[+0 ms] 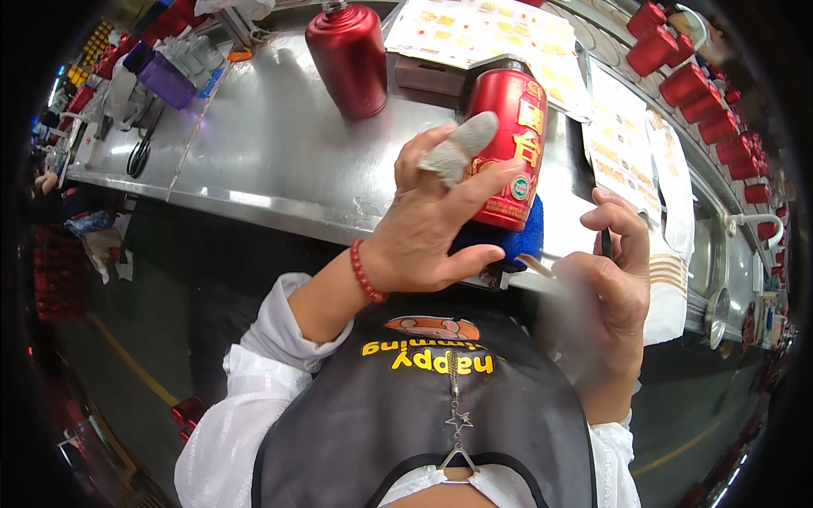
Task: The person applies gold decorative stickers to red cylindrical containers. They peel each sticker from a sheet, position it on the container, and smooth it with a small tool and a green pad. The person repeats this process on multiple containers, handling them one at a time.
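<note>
A glossy red bottle with gold lettering and a small green round mark leans on a blue cloth at the bench's near edge. My left hand rests against its front, fingers spread and thumb apart; pale finger cots cover at least one fingertip. At the bottle's lower right, my right hand is closed around a thin tool. Only a dark piece of that tool shows between the fingers, and its kind is unclear. A blur covers part of the right hand and wrist.
A plain red bottle stands on the metal bench. Printed decal sheets lie behind, with more sheets at right. Far left are a purple bottle and scissors. Several red bottles line the right side.
</note>
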`<state>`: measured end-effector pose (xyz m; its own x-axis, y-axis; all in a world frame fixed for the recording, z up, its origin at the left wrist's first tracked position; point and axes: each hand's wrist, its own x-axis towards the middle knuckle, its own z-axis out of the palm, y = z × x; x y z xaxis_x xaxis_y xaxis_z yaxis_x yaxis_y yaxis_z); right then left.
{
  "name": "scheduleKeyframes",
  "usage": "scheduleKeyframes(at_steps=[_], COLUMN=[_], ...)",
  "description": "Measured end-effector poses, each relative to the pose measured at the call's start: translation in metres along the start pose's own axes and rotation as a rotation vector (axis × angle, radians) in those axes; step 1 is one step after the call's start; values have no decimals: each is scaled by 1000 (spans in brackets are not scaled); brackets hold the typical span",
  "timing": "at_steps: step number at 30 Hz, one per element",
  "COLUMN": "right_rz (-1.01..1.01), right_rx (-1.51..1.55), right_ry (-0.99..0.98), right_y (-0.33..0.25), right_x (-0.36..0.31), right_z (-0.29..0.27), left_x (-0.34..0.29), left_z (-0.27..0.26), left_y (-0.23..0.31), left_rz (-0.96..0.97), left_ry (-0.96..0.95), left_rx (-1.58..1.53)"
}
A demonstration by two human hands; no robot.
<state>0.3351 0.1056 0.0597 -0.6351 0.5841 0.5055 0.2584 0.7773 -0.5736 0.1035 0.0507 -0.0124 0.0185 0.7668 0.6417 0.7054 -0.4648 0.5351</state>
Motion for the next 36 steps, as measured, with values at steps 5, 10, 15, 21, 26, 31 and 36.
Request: scheduleKeyframes(at_steps=[5,10,15,21,26,31,36], right_rz=[48,77,66,24,-44,-4,103], right_rx=[-3,13,28,-1,-6,-57,-81], right_ry=[46,20,44,27,28,-5,-140], right_y=[3,5,6,7,-9,-6,5], right_x=[-5,-6,-4,-3,10,10,11], right_z=[1,0,4,4,14,14,25], left_x=[-8,8,-9,-31,16,2,-18], left_z=[12,1,12,-2,-7,-12,-18], left_y=[-19,-8,1,-13,17,10,1], left_rz=[-108,24,258,-8,-12,-62,-198], left_ry=[-93,-80,-60,27,-68,-134,-42], left_rx=[365,484,379,269,-394,-373,-245])
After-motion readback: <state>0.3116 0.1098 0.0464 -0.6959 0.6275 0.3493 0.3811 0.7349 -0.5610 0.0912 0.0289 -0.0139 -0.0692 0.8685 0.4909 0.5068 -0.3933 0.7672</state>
